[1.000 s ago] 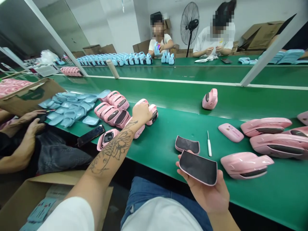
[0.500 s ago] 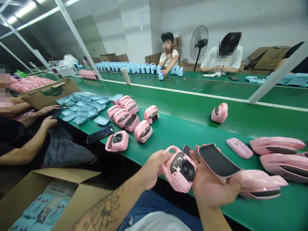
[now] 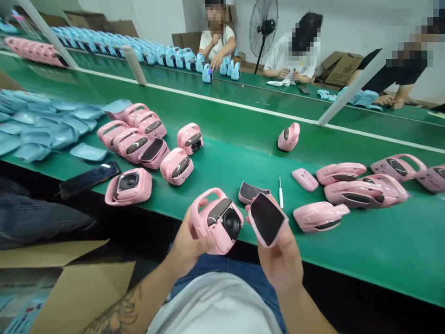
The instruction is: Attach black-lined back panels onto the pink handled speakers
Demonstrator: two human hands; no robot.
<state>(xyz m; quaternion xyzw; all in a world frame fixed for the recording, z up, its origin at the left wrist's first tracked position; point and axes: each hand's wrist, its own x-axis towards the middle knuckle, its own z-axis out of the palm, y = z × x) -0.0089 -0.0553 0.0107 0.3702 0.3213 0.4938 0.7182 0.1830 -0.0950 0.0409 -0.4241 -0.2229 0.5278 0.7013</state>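
Right now, the person's left hand is clenching a glossy pink handled speaker body, with its round black driver facing up and to the right. The speaker is being held just over the near edge of the green worktop. The right hand is grasping a rounded pink-rimmed panel with a black face, close beside the speaker. Just beyond the hands, a second black-faced panel is lying on the worktop, near a white-handled screwdriver and a flat pink oval piece. Glossy pink shells are lying towards the right edge. To the left, pink speakers are sitting near a black smartphone and pale blue moulded covers.
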